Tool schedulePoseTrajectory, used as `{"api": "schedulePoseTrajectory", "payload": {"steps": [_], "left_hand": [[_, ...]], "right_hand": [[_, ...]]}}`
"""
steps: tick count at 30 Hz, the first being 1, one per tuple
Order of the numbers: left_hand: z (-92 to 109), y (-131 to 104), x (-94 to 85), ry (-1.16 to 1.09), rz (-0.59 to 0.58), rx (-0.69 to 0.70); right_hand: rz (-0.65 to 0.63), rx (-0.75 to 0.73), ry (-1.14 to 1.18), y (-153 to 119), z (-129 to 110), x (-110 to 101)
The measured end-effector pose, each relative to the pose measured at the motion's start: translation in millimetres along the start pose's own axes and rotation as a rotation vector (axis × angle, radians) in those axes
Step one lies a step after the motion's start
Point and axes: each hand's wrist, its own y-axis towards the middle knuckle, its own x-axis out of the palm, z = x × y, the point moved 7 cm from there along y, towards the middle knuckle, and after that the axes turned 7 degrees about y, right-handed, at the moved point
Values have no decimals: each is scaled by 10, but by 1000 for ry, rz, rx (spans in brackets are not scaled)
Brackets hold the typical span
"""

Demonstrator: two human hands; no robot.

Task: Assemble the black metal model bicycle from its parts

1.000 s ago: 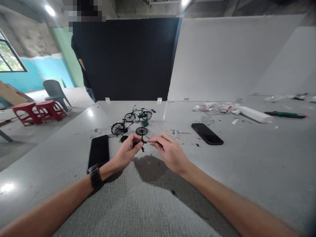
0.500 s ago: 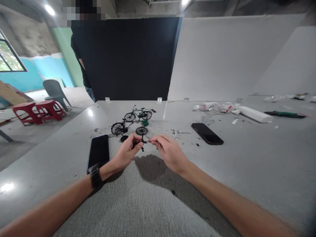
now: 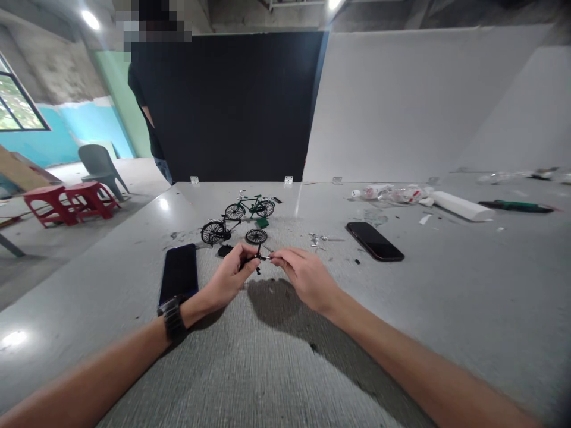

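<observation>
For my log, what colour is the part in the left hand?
The part in the left hand is black, seen in the head view.

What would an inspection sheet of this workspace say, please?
Surface: grey table, scraps on it.
Work items: green toy bicycle, upright; black toy bicycle, one wheel visible; loose wheel, lying flat.
Clutter: two phones, clear plastic, white block, silvery bits.
Hands: left hand grips a small black part; right hand pinches a thin piece close to it.
Cables: nothing seen.
Surroundings: black panel and white panel behind; red stools, grey chair and person leftward.
</observation>
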Motion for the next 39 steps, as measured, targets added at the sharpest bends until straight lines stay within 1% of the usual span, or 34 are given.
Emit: {"api": "schedulePoseTrajectory", "payload": {"steps": [5, 8, 10, 14, 17, 20, 26, 31, 35, 37, 39], "left_hand": [[-35, 3, -25, -7, 43, -48], [-17, 1, -16, -6, 35, -41], [-7, -2, -7, 4, 24, -25], [-23, -10, 14, 7, -2, -7], [-23, -19, 14, 27, -9, 8], [27, -32, 11, 39, -15, 30], [133, -70, 22, 130, -35, 19], [179, -97, 42, 161, -49, 62], [189, -55, 18, 200, 10, 47], [190, -26, 10, 201, 34, 35], [181, -9, 15, 186, 30, 19]], "right_hand": [[30, -28, 5, 20, -54, 1], [68, -31, -3, 16, -51, -27], [72, -15, -16, 7, -25, -35], [46, 2, -21, -14, 22, -14], [53, -10, 11, -18, 36, -5], [35, -4, 31, -6, 52, 1], [-26, 46, 146, 5, 83, -16], [-51, 68, 144, 13, 86, -40], [-64, 56, 121, 49, 62, -43], [-71, 90, 117, 53, 89, -24], [-84, 144, 137, 38, 139, 9]]}}
